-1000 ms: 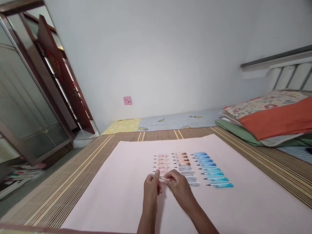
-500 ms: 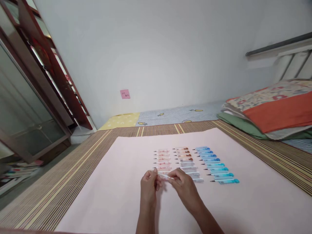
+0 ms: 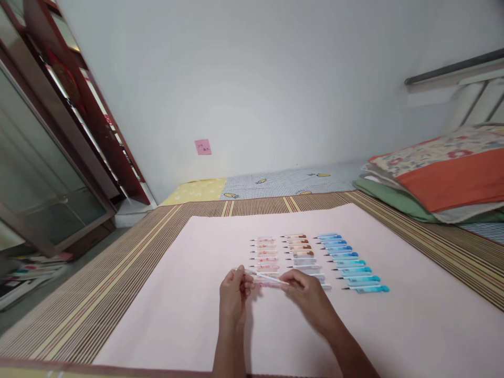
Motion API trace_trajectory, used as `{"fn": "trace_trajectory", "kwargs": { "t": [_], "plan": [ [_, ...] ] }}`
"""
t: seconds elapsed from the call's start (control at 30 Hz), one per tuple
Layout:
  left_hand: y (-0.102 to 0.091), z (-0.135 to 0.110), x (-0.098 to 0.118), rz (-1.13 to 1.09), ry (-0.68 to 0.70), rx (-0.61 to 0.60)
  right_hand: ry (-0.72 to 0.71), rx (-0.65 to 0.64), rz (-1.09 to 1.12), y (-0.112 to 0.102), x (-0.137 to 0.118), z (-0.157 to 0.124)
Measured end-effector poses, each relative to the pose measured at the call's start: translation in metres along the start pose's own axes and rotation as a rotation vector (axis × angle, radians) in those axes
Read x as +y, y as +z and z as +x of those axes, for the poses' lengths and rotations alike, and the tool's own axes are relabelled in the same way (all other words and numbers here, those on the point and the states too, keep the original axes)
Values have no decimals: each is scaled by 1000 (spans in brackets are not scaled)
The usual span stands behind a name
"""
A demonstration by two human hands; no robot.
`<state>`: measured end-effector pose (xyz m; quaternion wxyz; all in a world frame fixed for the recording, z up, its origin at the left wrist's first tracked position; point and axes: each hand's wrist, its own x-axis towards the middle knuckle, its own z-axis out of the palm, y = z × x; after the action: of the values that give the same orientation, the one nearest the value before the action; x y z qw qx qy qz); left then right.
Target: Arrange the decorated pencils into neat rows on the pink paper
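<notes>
My left hand [image 3: 233, 297] and my right hand [image 3: 311, 299] pinch the two ends of a thin pale pen [image 3: 264, 276] held just above a pink sheet [image 3: 177, 315]. Beyond the hands lie three neat columns of pens on the sheet: a pink column [image 3: 264, 254], a brown-to-grey column [image 3: 301, 251] and a blue column [image 3: 348, 262]. The held pen hovers at the near end of the pink column. Both hands have their fingers closed on it.
The pink sheet lies on a striped woven mat [image 3: 98, 294]. Folded bedding with an orange cover [image 3: 444, 178] is stacked at the right. A glass-fronted wooden cabinet [image 3: 43, 157] stands at the left, with magazines [image 3: 27, 270] on the floor. A pink note [image 3: 203, 147] sticks to the wall.
The view has shifted slightly left and up. My hands have drawn a little apart, stretching along the pen, which remains near the pink column's near end.
</notes>
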<state>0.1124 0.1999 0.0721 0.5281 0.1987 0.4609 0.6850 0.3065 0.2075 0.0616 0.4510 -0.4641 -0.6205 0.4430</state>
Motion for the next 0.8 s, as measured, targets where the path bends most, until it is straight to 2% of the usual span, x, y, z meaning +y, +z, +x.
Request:
{"fn": "trace_trajectory", "kwargs": {
  "t": [0.13,0.43,0.8],
  "plan": [
    [-2,-1,1,-57,-24,-42,-1,-31,10,-4,6,0],
    [-3,1,0,-118,-85,-56,-43,-67,-23,-16,6,-1],
    [2,-5,0,-2,-59,-162,-41,-94,-5,-6,-1,-2]
  ]
}}
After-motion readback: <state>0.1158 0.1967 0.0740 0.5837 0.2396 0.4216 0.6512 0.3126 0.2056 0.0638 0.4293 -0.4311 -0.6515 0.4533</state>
